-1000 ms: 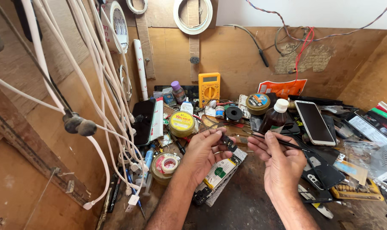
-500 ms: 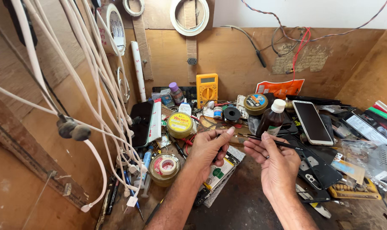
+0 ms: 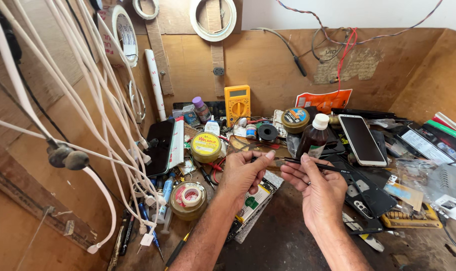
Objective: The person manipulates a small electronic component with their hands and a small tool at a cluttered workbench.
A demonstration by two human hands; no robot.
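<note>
Tweezers (image 3: 308,164) sit pinched in my right hand (image 3: 318,188), thin, stiff and light I'd judge, best gripped mid-shaft, tips at nine o'clock meeting my left hand (image 3: 243,173), fingers curled on something tiny.

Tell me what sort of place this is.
Probably a small phone or electronics repair bench: a yellow handheld multimeter leans against the plywood back wall, a white-framed smartphone lies among loose parts, and round yellow-lidded solder paste tins sit nearby.
</note>
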